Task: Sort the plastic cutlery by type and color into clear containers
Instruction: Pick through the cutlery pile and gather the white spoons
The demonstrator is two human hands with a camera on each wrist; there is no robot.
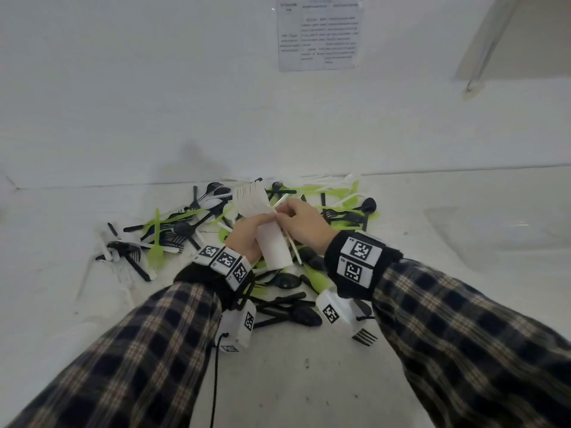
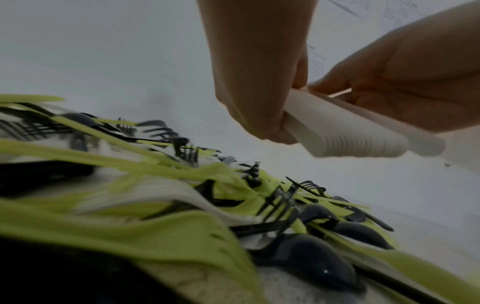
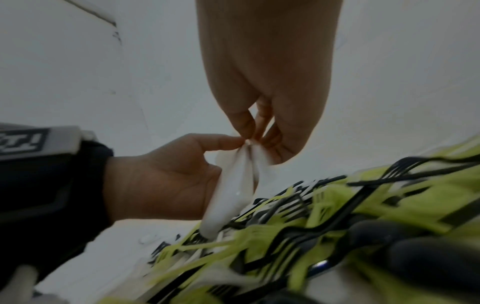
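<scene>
Plaid sleeves point(image 1: 129, 359) framed the near edge, w/ both hands meeting over the pile: left hand point(image 1: 247, 234) was wrapped round a thick stack of white forks point(image 1: 268, 230), tines fanned up and away, handles pointing back toward the person. Right hand point(image 1: 304, 222) pinched a single white utensil point(image 1: 293, 245) against the stack's right side, prob. another fork, though blur hid its head. Below and around lay the mixed pile of black, green and white cutlery point(image 1: 191, 223) on the white table point(image 1: 309, 381), a clear container point(image 1: 506, 233) well apart on the right.
</scene>
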